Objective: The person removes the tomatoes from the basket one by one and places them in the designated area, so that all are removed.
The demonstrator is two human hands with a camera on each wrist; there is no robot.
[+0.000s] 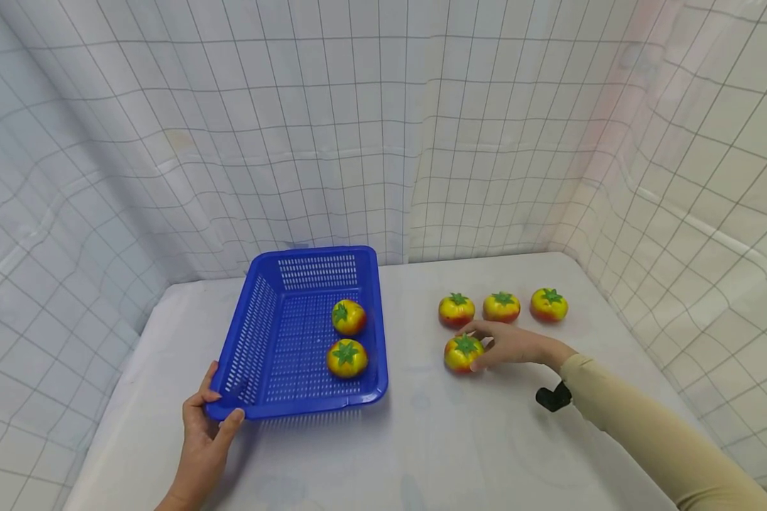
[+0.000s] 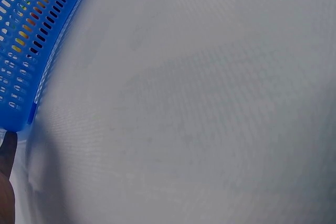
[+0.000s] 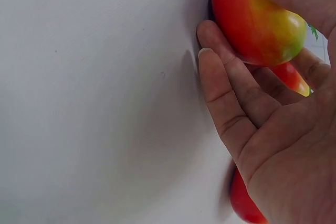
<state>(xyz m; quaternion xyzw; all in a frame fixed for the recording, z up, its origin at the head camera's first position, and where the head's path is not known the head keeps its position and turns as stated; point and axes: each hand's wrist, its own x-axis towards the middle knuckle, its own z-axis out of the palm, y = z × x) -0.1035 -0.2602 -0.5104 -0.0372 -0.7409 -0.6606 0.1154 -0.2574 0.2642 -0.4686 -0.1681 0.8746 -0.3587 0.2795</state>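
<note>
A blue plastic basket (image 1: 297, 410) with slotted walls stands left of centre, holding two yellow-and-red tomatoes with green star-shaped tops, one tomato (image 1: 347, 358) nearer than the other (image 1: 349, 317). At its near left corner my left hand (image 1: 201, 443) grips the rim, thumb on the near side and fingers on the left side. Right of the basket, my right hand (image 1: 508, 343) holds another tomato (image 1: 464, 353), which appears to rest on the table. In the right wrist view, the thumb presses this tomato (image 3: 252, 22) and the fingers curl around its other side.
Behind the right hand, three more tomatoes stand in a row: a left one (image 1: 457, 310), a middle one (image 1: 501, 307) and a right one (image 1: 548, 305). A black object (image 1: 552, 397) shows beside the right sleeve. Grid-patterned white curtains (image 1: 358, 142) enclose the white table (image 1: 415, 440).
</note>
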